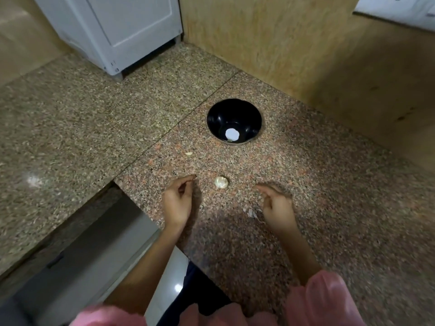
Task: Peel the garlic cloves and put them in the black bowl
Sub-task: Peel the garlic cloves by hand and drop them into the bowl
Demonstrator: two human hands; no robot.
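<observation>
Neither hand grips anything that can be made out. The left hand (177, 201), just below the middle of the frame, has its fingers curled loosely with thumb and forefinger drawn close together at the tip, a narrow pinch that looks empty, though anything very small between them would be too fine to tell. The right hand (275, 204), lower right of centre, is blurred; its fingers are half curled and spread forward over the counter, and it appears to hold nothing.

Between the two hands, a little above them in the frame, lies a pale, rounded garlic piece with papery skin (221, 182), resting alone on the speckled brown-and-pink granite counter (317, 184) and touching neither hand. Just beside the right hand's heel sit a few whitish scraps of garlic skin (250, 212). A small pale fragment (188, 153) lies further up, left of centre.

Above centre stands the round glossy black bowl (234, 121); a bright white spot near its bottom may be a reflection or a clove, which cannot be told.

By my reading, the hands are between cloves. The next move calls for picking up the garlic piece, most easily with the nearer left pinch, then steadying it with the right to strip its skin.
</observation>
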